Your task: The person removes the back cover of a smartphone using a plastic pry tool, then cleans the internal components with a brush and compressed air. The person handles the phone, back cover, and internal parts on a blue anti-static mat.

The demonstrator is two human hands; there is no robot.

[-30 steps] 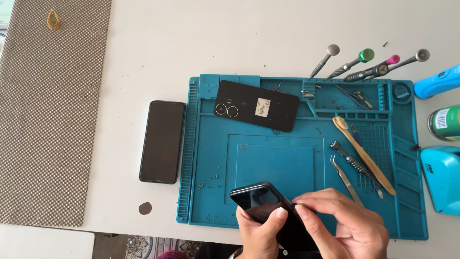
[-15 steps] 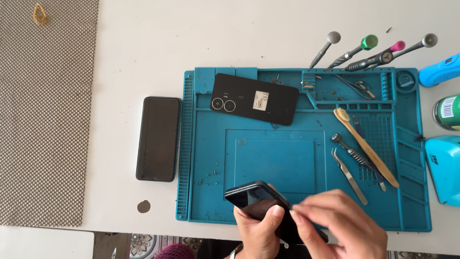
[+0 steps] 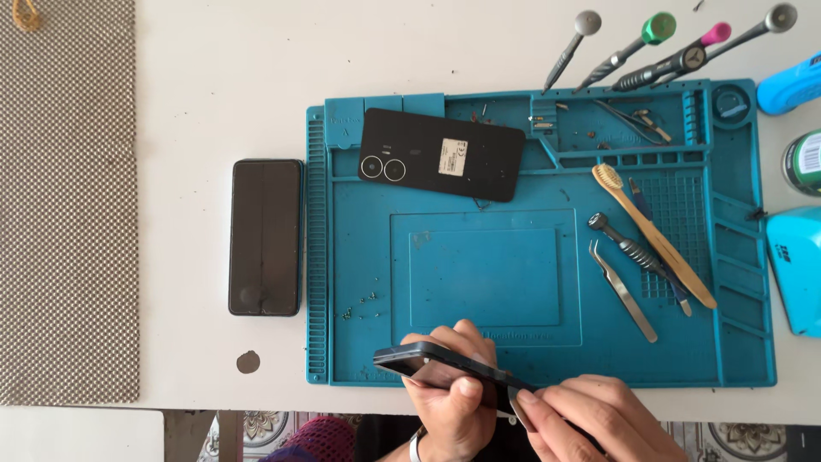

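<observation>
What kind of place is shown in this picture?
Probably a phone repair bench: a blue work mat on a white table, screwdrivers along its top edge, and a loose phone back cover lying on it.

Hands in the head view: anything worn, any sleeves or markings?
Both hands are bare, no gloves. The left hand has a thin band at the wrist, at the bottom edge of the picture; whether it is a watch or a bracelet cannot be told. The right hand shows no ring or band in the part that is in view. No sleeves reach the wrists. No markings show.
</observation>
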